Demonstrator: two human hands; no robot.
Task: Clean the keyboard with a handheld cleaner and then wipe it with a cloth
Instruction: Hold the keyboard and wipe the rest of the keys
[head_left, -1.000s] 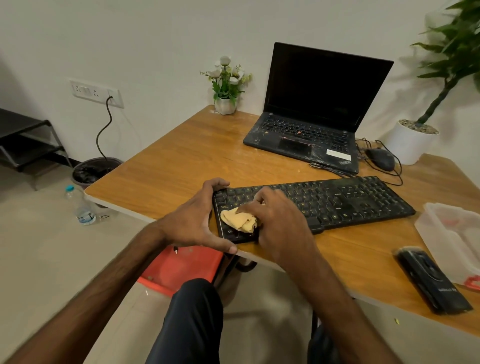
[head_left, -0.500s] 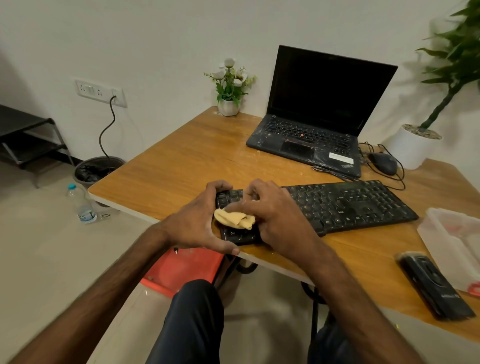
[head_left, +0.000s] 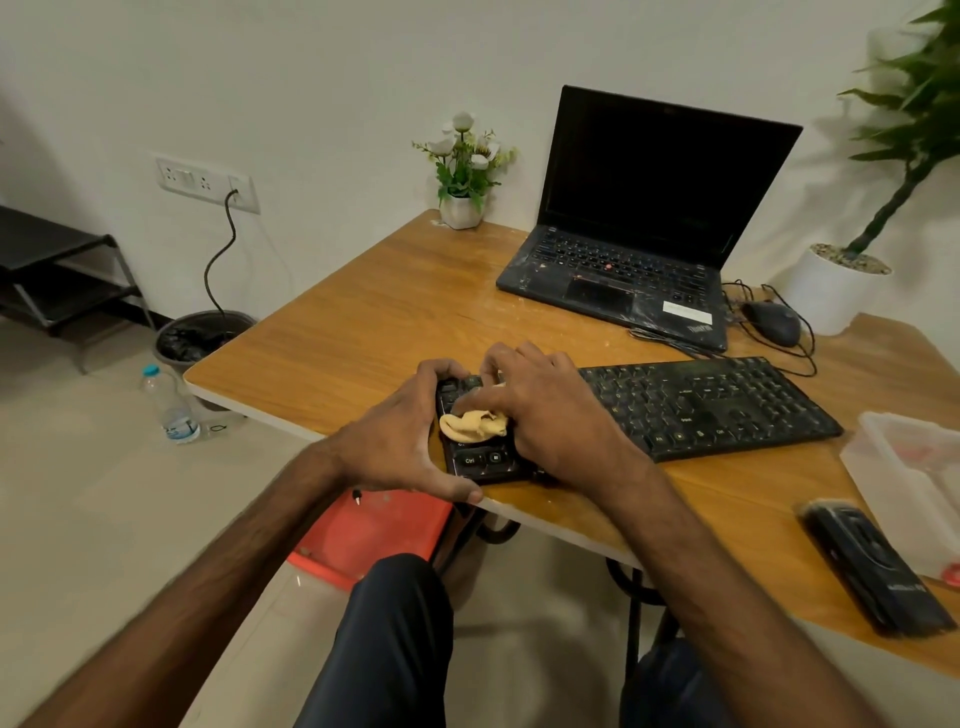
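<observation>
A black keyboard (head_left: 696, 408) lies slantwise on the wooden table (head_left: 374, 312), its left end near the front edge. My left hand (head_left: 400, 447) grips that left end, thumb along the front side and fingers over the back edge. My right hand (head_left: 545, 415) presses a crumpled yellow cloth (head_left: 475, 425) onto the leftmost keys, fingers curled over it. The black handheld cleaner (head_left: 872, 571) lies on the table at the near right, apart from both hands.
An open black laptop (head_left: 639, 234) stands at the back, a wired mouse (head_left: 771, 322) beside it. A small flower pot (head_left: 462, 208) and a large white plant pot (head_left: 831, 296) sit at the rear. A clear plastic box (head_left: 914, 478) is at right. Below: bin (head_left: 197, 338), bottle (head_left: 171, 405), red stool (head_left: 363, 535).
My right hand with the cloth has slid a little toward the keyboard's back left corner. My left hand keeps its hold on the keyboard's end.
</observation>
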